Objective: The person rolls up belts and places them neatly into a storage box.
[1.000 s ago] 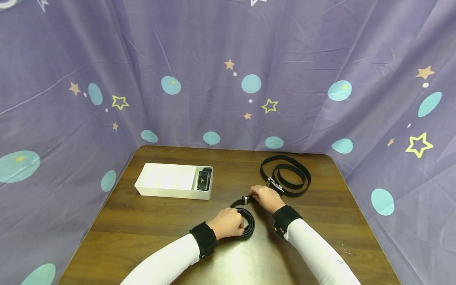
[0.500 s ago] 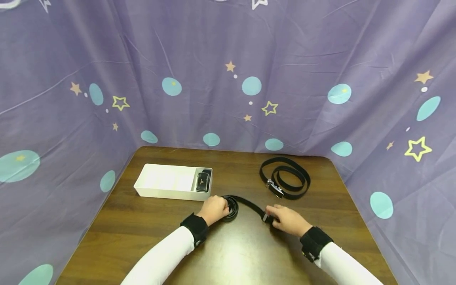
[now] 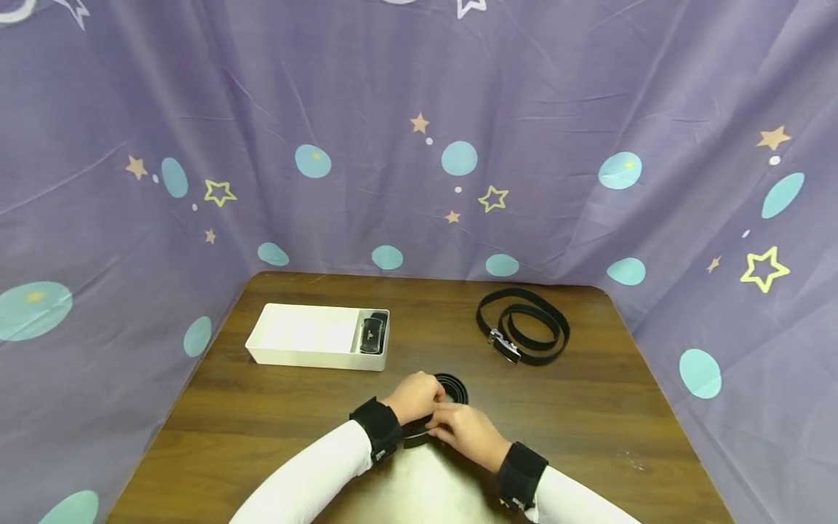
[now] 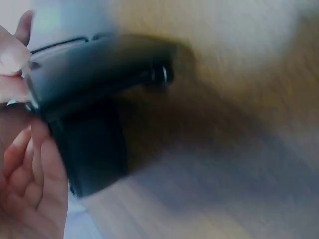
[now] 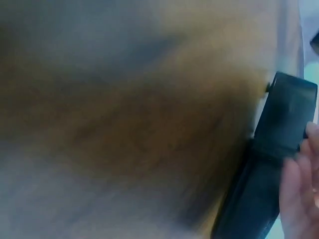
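Observation:
A black belt (image 3: pixel 458 387), wound into a coil, stands at the middle of the table. My left hand (image 3: pixel 415 398) grips this coil from the left. Right beside it, my right hand (image 3: pixel 470 434) pinches the belt near its buckle end, and the two hands almost meet. In the left wrist view the buckle (image 4: pixel 99 74) looks dark and smooth, with the strap (image 4: pixel 92 154) below it; both are blurred. The right wrist view has the fingertips (image 5: pixel 291 174) against the buckle end (image 5: pixel 286 109). Much of the coil is hidden behind the hands.
Farther right lies a second black belt (image 3: pixel 559 320), loosely looped, with a silver-edged buckle. At the back left stands a white box (image 3: pixel 308 356) with compartments; a rolled black belt (image 3: pixel 373 335) sits in its right one. A purple curtain (image 3: pixel 366 94) surrounds the wooden table (image 3: pixel 589 407).
The right hand first drew the buckle end out to the right, then brought it back left against the coil. The left hand and coil shifted up-left, then back toward the front.

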`<control>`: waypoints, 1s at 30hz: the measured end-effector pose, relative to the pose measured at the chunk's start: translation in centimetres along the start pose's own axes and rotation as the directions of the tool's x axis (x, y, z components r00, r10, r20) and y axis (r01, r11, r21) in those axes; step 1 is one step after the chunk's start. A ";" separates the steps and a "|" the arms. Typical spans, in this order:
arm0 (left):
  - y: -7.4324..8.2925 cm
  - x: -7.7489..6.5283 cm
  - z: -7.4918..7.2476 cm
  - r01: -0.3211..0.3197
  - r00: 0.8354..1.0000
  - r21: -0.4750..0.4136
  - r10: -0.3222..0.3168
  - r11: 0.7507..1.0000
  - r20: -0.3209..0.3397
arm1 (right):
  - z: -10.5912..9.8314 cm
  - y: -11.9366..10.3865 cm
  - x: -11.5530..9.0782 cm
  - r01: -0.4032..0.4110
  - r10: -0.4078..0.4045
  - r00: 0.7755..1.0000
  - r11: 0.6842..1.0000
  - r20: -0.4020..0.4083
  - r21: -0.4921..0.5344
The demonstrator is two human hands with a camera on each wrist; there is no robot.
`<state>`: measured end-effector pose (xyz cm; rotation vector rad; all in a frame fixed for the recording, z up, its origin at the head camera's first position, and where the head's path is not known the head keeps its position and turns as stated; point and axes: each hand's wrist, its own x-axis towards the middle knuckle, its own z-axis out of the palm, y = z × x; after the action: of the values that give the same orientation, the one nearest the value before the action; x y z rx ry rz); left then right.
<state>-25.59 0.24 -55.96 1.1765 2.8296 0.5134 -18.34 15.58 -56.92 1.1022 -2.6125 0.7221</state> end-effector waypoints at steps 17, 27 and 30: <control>-0.9 -1.6 -3.0 -0.179 0.910 -0.111 0.208 0.978 0.358 | -1.2 1.8 1.1 -0.427 0.394 0.903 0.869 0.172 0.252; -0.9 -1.9 -2.6 -0.265 0.918 0.007 0.250 0.964 0.308 | -3.4 4.1 2.2 -0.076 0.083 0.993 0.994 0.085 -0.079; -1.0 -2.2 -2.4 -0.329 0.914 0.062 0.301 0.942 0.274 | -3.4 4.4 2.4 0.107 -0.081 0.986 0.976 0.143 -0.188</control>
<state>-25.12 -2.61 -54.25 1.6035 2.4835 0.1952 -23.14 18.49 -54.65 1.2434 -2.6501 0.3731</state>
